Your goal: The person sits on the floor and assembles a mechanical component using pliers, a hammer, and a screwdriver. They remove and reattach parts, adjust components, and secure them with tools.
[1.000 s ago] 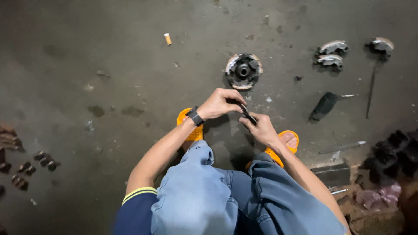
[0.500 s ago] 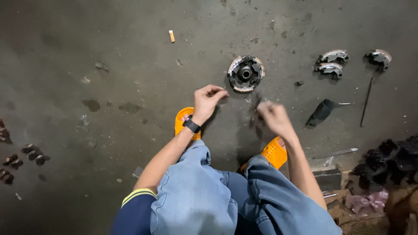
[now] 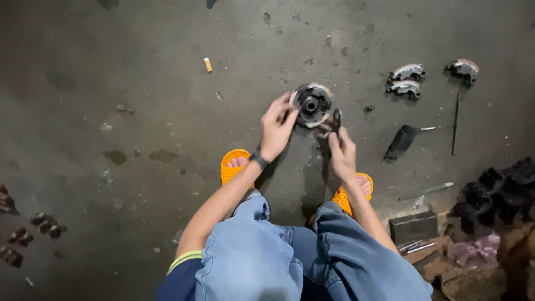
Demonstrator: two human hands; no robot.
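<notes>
A second ago my hands were together over my knees, working a small dark tool between them. Now both have gone forward to the round hub [image 3: 311, 105] on the floor ahead of my feet. My left hand [image 3: 277, 129] has its fingers spread on the hub's near-left rim, tipping it up toward me. My right hand [image 3: 341, 151] is closed on the tool [image 3: 336, 118], which looks like pliers, though it is too dark and small to be sure; its tip sits just beside the hub's right edge. So the hands are now apart, one on each side of the hub, and the work has moved from the tool to the part itself.

The hub is between my hands, just beyond my orange sandals [image 3: 236, 165]. Right of my right hand lie a dark handle [image 3: 401, 141] and a thin rod [image 3: 455, 124]; farther off that side are two curved shoes [image 3: 407, 79] and another piece [image 3: 463, 68]. Near my right knee sits a dark block [image 3: 413, 226]. Well beyond my left hand lies a cigarette butt [image 3: 208, 64].
</notes>
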